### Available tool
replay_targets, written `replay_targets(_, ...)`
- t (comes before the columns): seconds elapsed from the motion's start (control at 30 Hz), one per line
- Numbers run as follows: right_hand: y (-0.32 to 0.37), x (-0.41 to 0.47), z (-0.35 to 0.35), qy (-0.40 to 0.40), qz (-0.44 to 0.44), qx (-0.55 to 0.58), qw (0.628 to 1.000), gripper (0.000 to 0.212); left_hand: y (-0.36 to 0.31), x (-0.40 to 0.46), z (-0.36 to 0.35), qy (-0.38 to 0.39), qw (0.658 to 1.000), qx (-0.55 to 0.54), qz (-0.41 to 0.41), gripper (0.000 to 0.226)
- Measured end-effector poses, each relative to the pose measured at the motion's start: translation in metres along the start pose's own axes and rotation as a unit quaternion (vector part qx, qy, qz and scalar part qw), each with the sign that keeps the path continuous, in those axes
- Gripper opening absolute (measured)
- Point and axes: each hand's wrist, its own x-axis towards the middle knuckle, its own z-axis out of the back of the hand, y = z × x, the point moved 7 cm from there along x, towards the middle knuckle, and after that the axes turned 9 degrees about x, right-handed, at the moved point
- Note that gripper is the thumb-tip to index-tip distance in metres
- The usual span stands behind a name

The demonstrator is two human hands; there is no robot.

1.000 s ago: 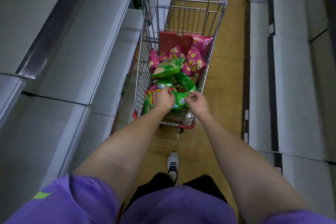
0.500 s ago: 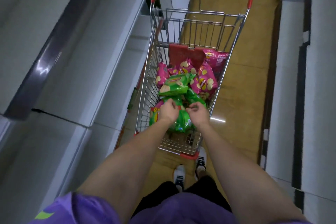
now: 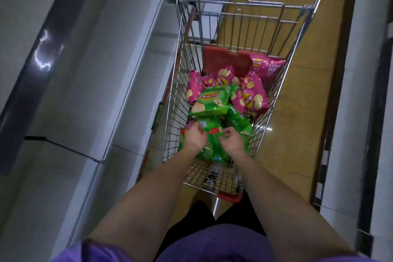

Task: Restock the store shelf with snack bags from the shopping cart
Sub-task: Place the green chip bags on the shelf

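A wire shopping cart with a red handle stands in the aisle in front of me. Green snack bags lie at its near end and pink snack bags at its far end. Both my hands are inside the cart. My left hand and my right hand each pinch the top edge of one green snack bag, which hangs a little above the cart's wire floor. Another green bag lies just beyond it.
White shelf boards run along the left of the aisle, close to the cart's side. More white shelving lines the right. The floor between is tan tile. My legs and purple shirt are below.
The view has come closer to the cart. My two hands have drawn together on the green bag and raised it slightly off the pile.
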Motion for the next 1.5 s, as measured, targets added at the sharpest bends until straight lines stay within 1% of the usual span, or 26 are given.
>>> replay_targets(0.1, -0.003, 0.007, -0.021, 0.007, -0.012, -0.007, 1.0, 0.029, 0.022, 0.015, -0.01, 0.025, 1.0, -0.002, 0.012, 0.025)
replay_targets(0.17, -0.006, 0.01, -0.035, 0.02, -0.031, -0.014, 0.999, 0.036, 0.042, 0.028, -0.018, 0.033, 0.999, 0.014, 0.021, 0.035)
replay_targets(0.27, -0.015, 0.014, -0.049, 0.02, -0.062, -0.038, 0.997, 0.05, 0.07, 0.04, -0.029, 0.043, 0.998, 0.039, 0.031, 0.034)
replay_targets(0.4, -0.025, 0.02, -0.061, 0.004, -0.087, -0.051, 0.995, 0.064, 0.078, 0.052, -0.033, 0.04, 0.997, 0.067, 0.004, 0.047)
replay_targets(0.53, -0.042, 0.026, -0.062, -0.015, -0.122, -0.074, 0.99, 0.071, 0.078, 0.063, -0.041, 0.07, 0.992, 0.102, -0.006, 0.061)
replay_targets(0.63, -0.05, 0.028, -0.067, -0.004, -0.133, -0.071, 0.989, 0.076, 0.081, 0.065, -0.048, 0.088, 0.993, 0.079, 0.0, 0.067)
replay_targets(0.77, -0.052, 0.022, -0.082, 0.012, -0.17, -0.012, 0.985, 0.064, 0.084, 0.061, -0.047, 0.09, 0.995, 0.044, -0.005, 0.064)
replay_targets(0.83, -0.045, 0.015, -0.088, 0.021, -0.165, -0.008, 0.986, 0.06, 0.086, 0.059, -0.041, 0.091, 0.995, 0.036, -0.005, 0.057)
replay_targets(0.9, -0.032, 0.008, -0.086, 0.02, -0.15, -0.008, 0.988, 0.057, 0.085, 0.056, -0.029, 0.086, 0.996, 0.015, 0.001, 0.044)
replay_targets(0.97, -0.021, 0.005, -0.077, 0.005, -0.127, -0.006, 0.992, 0.047, 0.083, 0.057, -0.02, 0.074, 0.997, 0.003, 0.012, 0.038)
replay_targets(1.07, -0.009, -0.004, -0.047, -0.052, -0.104, 0.041, 0.992, 0.042, 0.073, 0.057, -0.013, 0.064, 0.998, 0.008, 0.019, 0.046)
replay_targets(1.13, -0.006, -0.013, -0.025, -0.085, -0.1, 0.094, 0.987, 0.047, 0.063, 0.052, -0.011, 0.061, 0.997, -0.02, 0.033, 0.059)
replay_targets(1.2, -0.008, -0.024, -0.006, -0.106, -0.106, 0.147, 0.978, 0.062, 0.052, 0.044, -0.015, 0.072, 0.993, -0.069, 0.065, 0.077)
replay_targets(1.27, -0.014, -0.033, 0.01, -0.126, -0.107, 0.198, 0.966, 0.073, 0.042, 0.038, -0.031, 0.121, 0.98, -0.133, 0.085, 0.095)
replay_targets(1.3, -0.017, -0.038, 0.018, -0.136, -0.106, 0.22, 0.96, 0.072, 0.034, 0.034, -0.041, 0.154, 0.97, -0.166, 0.087, 0.102)
replay_targets(1.37, -0.023, -0.047, 0.033, -0.15, -0.099, 0.268, 0.947, 0.059, 0.017, 0.026, -0.057, 0.189, 0.952, -0.228, 0.076, 0.112)
replay_targets(1.43, -0.029, -0.056, 0.049, -0.158, -0.09, 0.319, 0.93, 0.048, -0.008, 0.014, -0.058, 0.182, 0.941, -0.278, 0.068, 0.117)
replay_targets(1.5, -0.035, -0.066, 0.063, -0.159, -0.083, 0.377, 0.909, 0.051, -0.032, -0.004, -0.057, 0.169, 0.918, -0.35, 0.082, 0.126)
